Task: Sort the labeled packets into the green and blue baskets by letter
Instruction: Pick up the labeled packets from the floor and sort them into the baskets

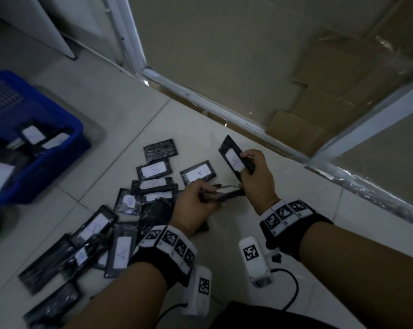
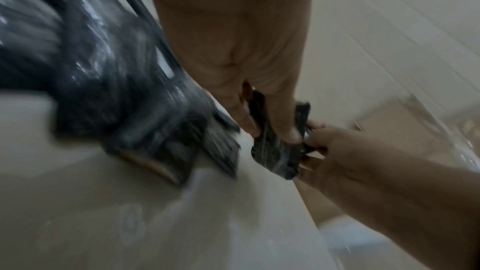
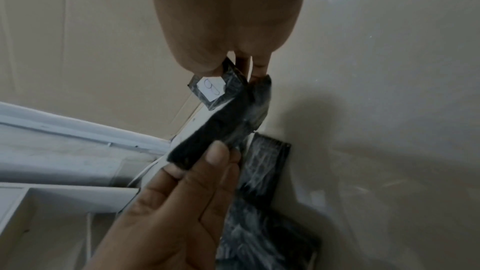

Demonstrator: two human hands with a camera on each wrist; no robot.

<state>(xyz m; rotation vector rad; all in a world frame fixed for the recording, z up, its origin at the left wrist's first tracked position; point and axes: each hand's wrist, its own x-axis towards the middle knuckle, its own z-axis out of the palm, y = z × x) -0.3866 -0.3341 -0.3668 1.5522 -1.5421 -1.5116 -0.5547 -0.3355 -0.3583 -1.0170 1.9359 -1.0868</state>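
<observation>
Dark packet pinched between both hands, left hand above, right hand below.

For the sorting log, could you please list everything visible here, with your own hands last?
blue basket: one, blue, far left on the floor, holding several labelled packets.
loose packets: a dozen or more, black with white labels, scattered on the floor tiles.
held packet: one, black, white label, raised in the right hand.
packet stack: count unclear, black, gripped by the left hand.
cardboard: flattened, brown, behind the frame.
left hand: grips the stack.
right hand: grips the packet.
</observation>
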